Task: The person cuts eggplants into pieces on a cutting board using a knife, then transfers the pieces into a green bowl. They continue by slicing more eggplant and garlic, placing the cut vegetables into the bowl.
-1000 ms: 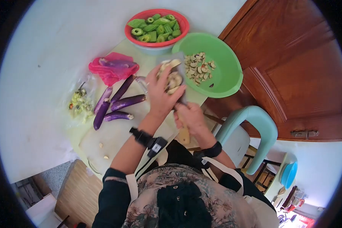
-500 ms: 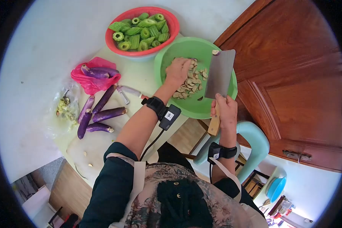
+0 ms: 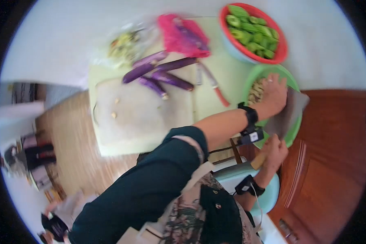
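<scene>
My right hand is closed round the wooden handle of a cleaver, whose broad blade is tilted over the green bowl. Beside the blade, my left hand is over the bowl with its fingers a little apart; whether it touches the blade is unclear. Sliced eggplant pieces lie in the bowl, partly hidden by my left hand. Several whole eggplants rest by the cutting board, which has a few small scraps on it.
A red basket of cut green gourd stands behind the bowl. A pink bag, a clear bag of trimmings and a red-handled knife lie on the table. A wooden door is at right; a person appears lower left.
The view has swung left, so the table things sit further right. The cleaver blade has come closer to my left hand, whose fingers have loosened. The cleaver stays in my right hand.
</scene>
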`<state>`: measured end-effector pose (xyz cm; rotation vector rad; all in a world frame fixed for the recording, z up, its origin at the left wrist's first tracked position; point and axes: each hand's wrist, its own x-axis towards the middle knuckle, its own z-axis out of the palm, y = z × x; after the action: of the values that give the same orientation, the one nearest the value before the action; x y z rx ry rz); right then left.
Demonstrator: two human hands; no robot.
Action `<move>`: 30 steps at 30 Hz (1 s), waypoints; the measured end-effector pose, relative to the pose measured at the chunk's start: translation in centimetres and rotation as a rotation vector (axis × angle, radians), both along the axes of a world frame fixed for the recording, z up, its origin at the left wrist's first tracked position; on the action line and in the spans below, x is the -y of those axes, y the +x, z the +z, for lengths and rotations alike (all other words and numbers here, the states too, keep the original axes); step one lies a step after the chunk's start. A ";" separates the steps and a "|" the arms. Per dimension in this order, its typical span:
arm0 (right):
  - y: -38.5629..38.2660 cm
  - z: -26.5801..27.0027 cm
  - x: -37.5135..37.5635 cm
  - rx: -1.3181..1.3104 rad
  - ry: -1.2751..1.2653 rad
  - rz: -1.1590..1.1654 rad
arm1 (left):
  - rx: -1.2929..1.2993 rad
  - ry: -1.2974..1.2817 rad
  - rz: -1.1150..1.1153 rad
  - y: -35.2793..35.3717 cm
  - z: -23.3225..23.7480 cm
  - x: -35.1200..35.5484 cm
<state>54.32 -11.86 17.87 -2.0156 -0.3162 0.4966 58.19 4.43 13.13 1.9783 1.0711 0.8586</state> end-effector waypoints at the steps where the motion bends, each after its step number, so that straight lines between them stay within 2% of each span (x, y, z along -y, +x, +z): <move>1: 0.3 0.1 0.4 -0.001 0.025 -0.009 | -0.076 0.024 -0.044 -0.9 -0.5 -0.4; 3: -0.1 0.7 0.3 -0.011 0.045 -0.005 | -0.159 0.038 -0.075 -3.2 -1.4 -0.8; 5: -1.7 1.8 0.0 -0.050 0.135 0.018 | 0.179 0.194 -0.063 -6.8 -1.9 -1.0; 6: -2.0 1.3 0.2 -0.058 0.135 0.031 | 0.170 0.195 -0.049 -9.1 -2.4 -1.4; 8: -2.6 -0.3 0.4 -0.135 0.162 0.165 | 0.361 0.097 -0.212 -14.9 -3.6 -2.8; 11: -7.1 -1.6 -1.0 -0.218 0.087 0.249 | 0.343 0.367 -0.071 -26.3 -6.3 -4.6; 14: -12.0 -3.3 -2.6 -0.296 -0.082 0.429 | 0.017 0.303 0.126 -38.7 -9.0 -5.9; 15: -13.7 -3.8 -3.0 -0.310 -0.102 0.476 | -0.100 0.358 0.123 -42.7 -10.4 -6.4; 17: -16.3 -4.6 -3.5 -0.330 -0.101 0.596 | -0.484 0.331 0.205 -48.7 -10.2 -7.0; 18: -17.8 -4.5 -3.9 -0.384 -0.111 0.627 | -0.531 0.269 0.140 -51.2 -10.3 -7.1; 19: -18.9 -4.4 -4.1 -0.373 -0.115 0.617 | -0.578 0.211 0.074 -52.9 -10.3 -7.2; 22: -21.6 -4.1 -4.3 -0.394 -0.129 0.669 | -0.568 0.260 -0.053 -55.6 -10.2 -5.9; 30: -25.0 -4.7 -2.6 -0.355 -0.109 0.592 | -0.443 0.300 -0.122 -59.7 -10.2 -1.5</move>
<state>29.28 -9.28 13.15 -1.8716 -0.6794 1.2443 -1.49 5.93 2.90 2.5392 1.0920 0.5503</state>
